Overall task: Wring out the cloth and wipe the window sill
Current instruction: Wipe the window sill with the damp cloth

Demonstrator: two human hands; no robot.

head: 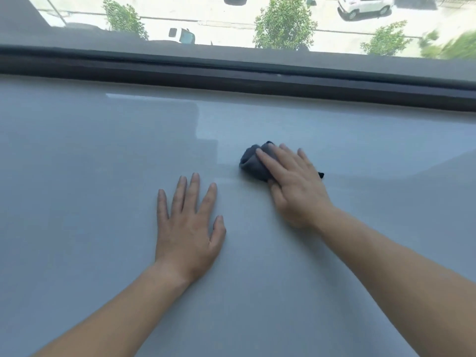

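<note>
Fingers (268, 161) of your right hand (296, 186) straight, pressing grey cloth (251, 162) to wipe window sill (103, 155) | left hand (188, 228) splayed flat, bracing.

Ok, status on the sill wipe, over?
Left hand flat on sill, idle. Right hand pressing cloth onto sill, fingers straight. Window frame beyond, apart from cloth.

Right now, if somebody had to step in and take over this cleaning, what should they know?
Left hand: flat on the window sill, fingers spread, holding nothing.
Right hand: straight fingers pressing the bunched dark cloth onto the sill, nearer the window frame.
Done: the cloth is on the sill in a wiping position; whether it was wrung cannot be told.
Left: likely wiping the rest of the sill.
</note>
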